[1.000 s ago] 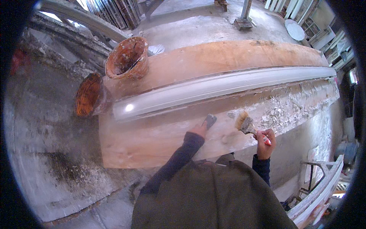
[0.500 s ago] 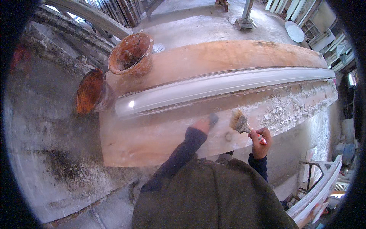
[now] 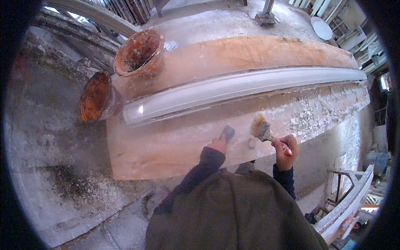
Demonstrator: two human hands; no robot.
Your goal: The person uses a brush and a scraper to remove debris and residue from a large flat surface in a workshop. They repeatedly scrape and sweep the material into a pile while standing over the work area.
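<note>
My right hand (image 3: 286,152) grips the red handle of a wide paintbrush (image 3: 264,132). The brush has pale bristles and a crusted ferrule, and its bristles point left over the bare wooden board (image 3: 150,156). To the left of it, my left hand (image 3: 218,143) is closed round a small flat grey tool (image 3: 228,132), whose kind I cannot make out, low over the same board. Beyond both hands a long white moulding (image 3: 216,92) lies across the wood, with a glossy face. White plaster crumbs and flakes (image 3: 314,113) cover the board at the right.
An orange-brown bucket (image 3: 141,54) with crusted walls stands at the board's far left corner. Another bucket (image 3: 96,96) lies tipped on its side, just beyond the left edge. A whitened frame (image 3: 348,204) stands at the lower right, and a post (image 3: 267,10) rises at the back.
My left hand has drawn slightly nearer to me, and its grey tool now shows more clearly. The brush in my right hand stays almost in place. The whole view has shifted a little.
</note>
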